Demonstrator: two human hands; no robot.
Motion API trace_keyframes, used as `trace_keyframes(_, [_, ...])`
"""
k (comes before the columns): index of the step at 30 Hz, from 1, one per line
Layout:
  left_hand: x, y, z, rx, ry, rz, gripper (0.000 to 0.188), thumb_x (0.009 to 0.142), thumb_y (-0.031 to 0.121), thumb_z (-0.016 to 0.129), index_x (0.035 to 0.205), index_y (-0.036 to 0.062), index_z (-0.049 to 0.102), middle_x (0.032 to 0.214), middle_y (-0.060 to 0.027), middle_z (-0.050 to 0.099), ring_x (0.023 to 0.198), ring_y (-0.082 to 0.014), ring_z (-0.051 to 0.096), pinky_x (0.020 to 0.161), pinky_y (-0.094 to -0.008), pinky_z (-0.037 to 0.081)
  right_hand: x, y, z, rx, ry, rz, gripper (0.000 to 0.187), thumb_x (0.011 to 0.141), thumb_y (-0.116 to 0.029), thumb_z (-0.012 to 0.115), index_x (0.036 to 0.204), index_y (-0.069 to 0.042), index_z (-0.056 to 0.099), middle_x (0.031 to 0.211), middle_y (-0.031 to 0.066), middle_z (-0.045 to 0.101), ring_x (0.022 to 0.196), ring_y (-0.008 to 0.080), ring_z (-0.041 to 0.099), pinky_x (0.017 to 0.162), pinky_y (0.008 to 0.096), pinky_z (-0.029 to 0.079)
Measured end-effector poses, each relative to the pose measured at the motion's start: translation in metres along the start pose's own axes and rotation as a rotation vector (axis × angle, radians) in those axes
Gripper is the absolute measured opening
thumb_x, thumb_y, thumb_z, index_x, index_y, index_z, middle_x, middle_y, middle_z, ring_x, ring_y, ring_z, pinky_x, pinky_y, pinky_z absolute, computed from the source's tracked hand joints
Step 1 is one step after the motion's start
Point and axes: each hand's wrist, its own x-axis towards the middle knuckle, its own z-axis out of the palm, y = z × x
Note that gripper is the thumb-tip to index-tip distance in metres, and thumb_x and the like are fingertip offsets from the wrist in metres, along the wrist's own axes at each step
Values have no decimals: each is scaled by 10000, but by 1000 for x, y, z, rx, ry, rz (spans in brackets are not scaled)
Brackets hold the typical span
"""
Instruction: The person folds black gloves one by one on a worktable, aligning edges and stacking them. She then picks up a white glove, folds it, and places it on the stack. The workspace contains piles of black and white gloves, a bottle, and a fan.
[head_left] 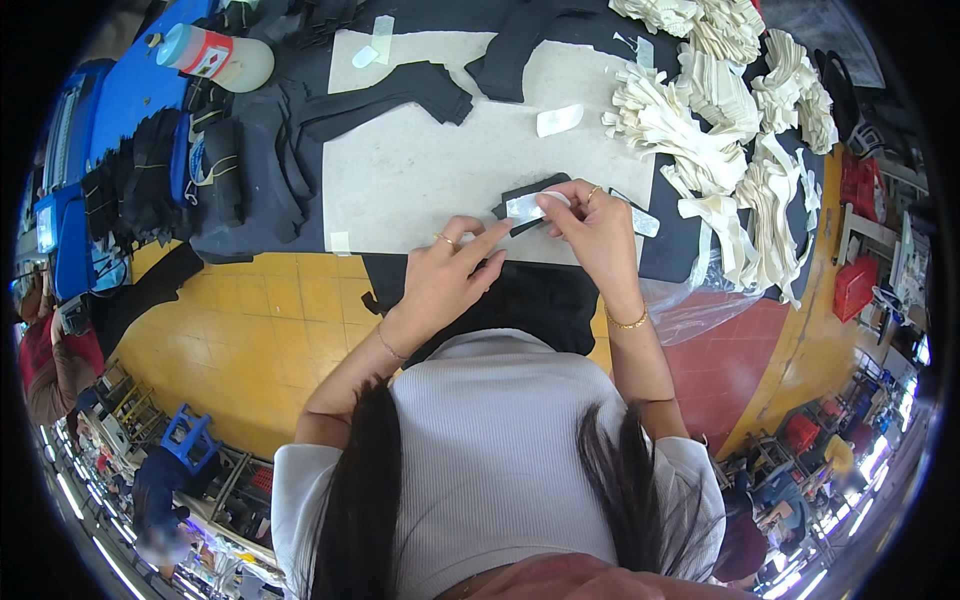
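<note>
A small whitish strip point(522, 209), perhaps a label or paper piece, lies over a black fabric piece point(513, 192) near the table's front edge. My right hand point(595, 230) pinches the strip's right end between thumb and fingers. From the left, my left hand point(445, 272) reaches in, one fingertip at the strip's lower left corner. Its fingers are apart, and the thumb stands off below them. Just right of my right hand lies a shiny pale flat piece point(645, 222) with a dark edge, its kind unclear.
Pale board point(400, 180) covers the table's middle. Dark cut fabric pieces point(410, 92) lie on it and left of it, near a bottle point(230, 62). Cream fabric bundles point(690, 130) are heaped at right. Clear plastic point(695, 300) hangs off the front edge. Other people point(65, 360) are farther off.
</note>
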Motion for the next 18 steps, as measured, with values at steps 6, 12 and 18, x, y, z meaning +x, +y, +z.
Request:
trace_keyframes(6, [7,-4,5,83,-2,56,419,826,186,746,1239,195,672,994,2,577,562,-124,551,487,-270,464,5,3,1,4,14,-35,205,890,-173,712,934,27,718,687,68,687,579,95,638,556,224,487])
trace_keyframes(12, [11,-3,6,130,18,89,412,827,199,745,1233,199,675,983,16,568,544,-111,539,451,-263,449,4,8,-1,-115,85,-117,195,893,-177,727,926,16,718,677,34,672,575,57,594,539,211,458])
trace_keyframes(18, [16,-1,6,196,43,116,356,826,198,747,1178,193,697,963,20,555,527,-102,538,429,-262,439,7,12,-9,-127,141,-114,214,885,-197,739,878,14,706,651,30,653,561,61,563,528,216,434])
